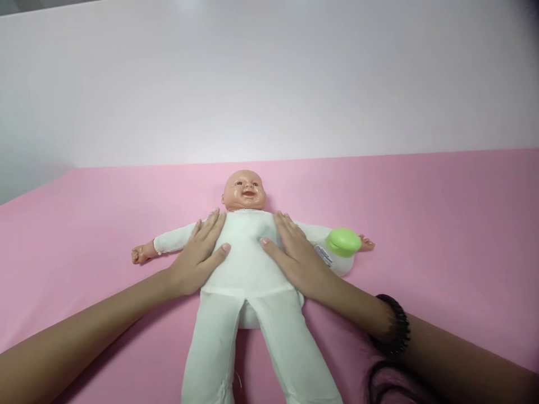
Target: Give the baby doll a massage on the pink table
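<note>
A baby doll [248,258] with a white cloth body and a hard plastic head lies on its back, arms stretched out to both sides. My left hand [201,255] rests flat on the left edge of its chest, fingers extended toward the shoulder. On the other edge of the chest lies my right hand [297,255], also flat, with the thumb out toward the middle. Beside the doll's arm on the right, a white bottle with a lime-green cap [344,242] lies partly behind my right hand, a printed label on its side.
A pink sheet [442,235] covers the surface under the doll. Behind it rises a plain white wall or panel [269,84]. A black coiled band [393,324] circles my right wrist, and dark strands [387,367] show at the bottom right.
</note>
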Tool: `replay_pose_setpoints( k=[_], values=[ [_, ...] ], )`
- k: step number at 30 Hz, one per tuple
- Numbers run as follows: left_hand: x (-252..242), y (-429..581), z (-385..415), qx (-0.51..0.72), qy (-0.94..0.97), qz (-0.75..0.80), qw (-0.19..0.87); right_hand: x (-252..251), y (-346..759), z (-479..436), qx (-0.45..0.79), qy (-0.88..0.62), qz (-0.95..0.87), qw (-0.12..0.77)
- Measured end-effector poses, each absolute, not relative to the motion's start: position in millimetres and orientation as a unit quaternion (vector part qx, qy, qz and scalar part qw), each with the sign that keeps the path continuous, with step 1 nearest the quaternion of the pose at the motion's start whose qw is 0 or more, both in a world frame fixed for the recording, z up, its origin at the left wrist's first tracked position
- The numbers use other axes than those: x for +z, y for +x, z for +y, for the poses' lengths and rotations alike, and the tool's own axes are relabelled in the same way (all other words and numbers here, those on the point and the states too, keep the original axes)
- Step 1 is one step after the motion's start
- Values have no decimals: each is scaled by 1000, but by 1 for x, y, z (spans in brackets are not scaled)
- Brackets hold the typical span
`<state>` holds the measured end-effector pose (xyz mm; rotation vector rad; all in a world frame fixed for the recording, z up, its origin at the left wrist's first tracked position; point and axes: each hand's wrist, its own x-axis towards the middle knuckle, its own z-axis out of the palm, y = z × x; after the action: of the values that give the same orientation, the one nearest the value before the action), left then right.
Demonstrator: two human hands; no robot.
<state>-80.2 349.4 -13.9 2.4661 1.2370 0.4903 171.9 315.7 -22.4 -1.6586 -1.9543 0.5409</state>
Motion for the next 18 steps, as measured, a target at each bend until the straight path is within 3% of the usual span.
replay_pose_setpoints(
  k=[10, 14, 18],
  values=[
    [-22, -155, 351, 103, 854, 507, -58, -33, 231, 303, -29, -664, -739, 109],
    [-16, -179, 358, 99, 836, 538, -42, -26, 244, 305, -89, -656, -748, 48],
    [-11, -188, 360, 124, 802, 583, 24, -7, 250, 299, -143, -614, -766, 124]
  ],
)
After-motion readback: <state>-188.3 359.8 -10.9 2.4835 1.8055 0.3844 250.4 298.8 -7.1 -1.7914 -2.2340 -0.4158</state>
